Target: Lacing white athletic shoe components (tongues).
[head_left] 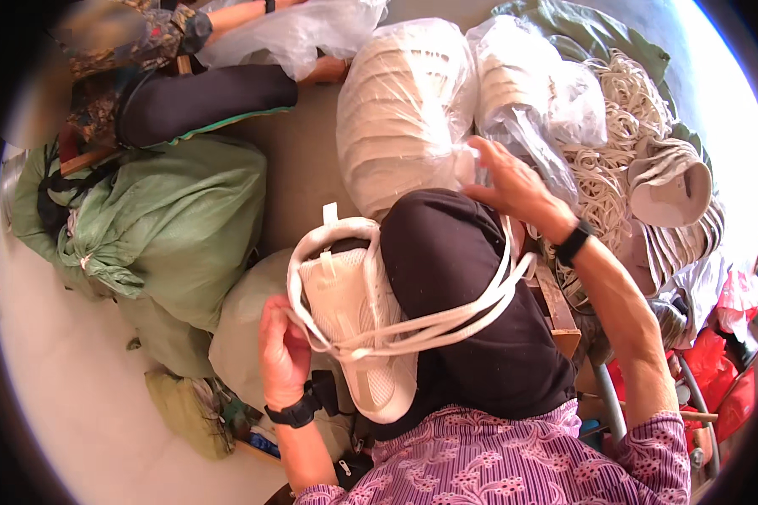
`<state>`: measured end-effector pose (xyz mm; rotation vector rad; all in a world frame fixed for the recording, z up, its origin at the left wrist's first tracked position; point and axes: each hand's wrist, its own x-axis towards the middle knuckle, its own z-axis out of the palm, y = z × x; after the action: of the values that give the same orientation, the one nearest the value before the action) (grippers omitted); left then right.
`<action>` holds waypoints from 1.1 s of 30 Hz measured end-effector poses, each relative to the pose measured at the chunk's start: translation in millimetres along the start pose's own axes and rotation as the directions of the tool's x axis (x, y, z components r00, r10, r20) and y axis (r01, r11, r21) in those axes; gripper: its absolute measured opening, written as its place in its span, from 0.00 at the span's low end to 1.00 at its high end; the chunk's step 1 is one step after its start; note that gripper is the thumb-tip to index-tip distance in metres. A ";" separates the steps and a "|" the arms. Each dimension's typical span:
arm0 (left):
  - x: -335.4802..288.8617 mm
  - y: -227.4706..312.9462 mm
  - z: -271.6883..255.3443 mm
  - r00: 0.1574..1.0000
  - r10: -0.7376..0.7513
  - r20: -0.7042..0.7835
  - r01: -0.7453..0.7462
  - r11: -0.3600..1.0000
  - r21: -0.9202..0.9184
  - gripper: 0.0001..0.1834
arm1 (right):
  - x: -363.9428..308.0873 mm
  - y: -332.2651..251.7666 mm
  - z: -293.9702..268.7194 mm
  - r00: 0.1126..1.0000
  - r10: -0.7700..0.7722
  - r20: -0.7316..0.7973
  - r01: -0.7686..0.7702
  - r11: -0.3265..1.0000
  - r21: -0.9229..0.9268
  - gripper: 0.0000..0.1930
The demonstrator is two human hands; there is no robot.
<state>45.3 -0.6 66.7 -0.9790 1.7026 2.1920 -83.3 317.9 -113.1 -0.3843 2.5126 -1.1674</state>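
Note:
A cream-white shoe (392, 370) lies on my lap with its toe toward me. My left hand (284, 347) is closed at the edge of its left side, the fingertips partly hidden. A long pale shoelace (459, 324) comes out of the shoe and stretches in loops across my dark-trousered thigh. Its far end rises near my right wrist. Raised beyond the knee, my right hand (520, 187) has thumb and fingers apart. It is nearest a clear plastic bag (408, 101) packed with cream shoe parts.
Another plastic bag (514, 76) and a heap of pale laces (623, 126) lie at the far right. Below them are stacked shoe parts (669, 194). A tied green sack (177, 219) stands at left. Another person's dark sleeve (206, 101) reaches in at upper left. Red bags (716, 370) are at right.

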 end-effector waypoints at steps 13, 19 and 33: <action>15.9 6.5 14.9 0.997 -0.054 -0.054 0.059 0.992 0.111 0.15 | 41.7 48.6 -18.3 0.964 0.214 -0.158 -0.218 0.976 -0.006 0.24; 39.4 6.5 18.9 0.998 -0.059 0.039 0.052 0.986 0.155 0.12 | -4.7 93.0 -54.5 0.885 0.277 -0.374 -0.289 0.957 0.025 0.16; 46.6 14.1 39.1 0.996 0.086 0.000 -0.081 0.940 0.330 0.10 | -34.0 -48.0 -78.2 0.885 -0.043 -0.463 0.150 0.969 0.198 0.06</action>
<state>-12.3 19.9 54.3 -0.8502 2.0661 1.8595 -80.2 354.1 -22.2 -0.1904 2.7196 -1.7437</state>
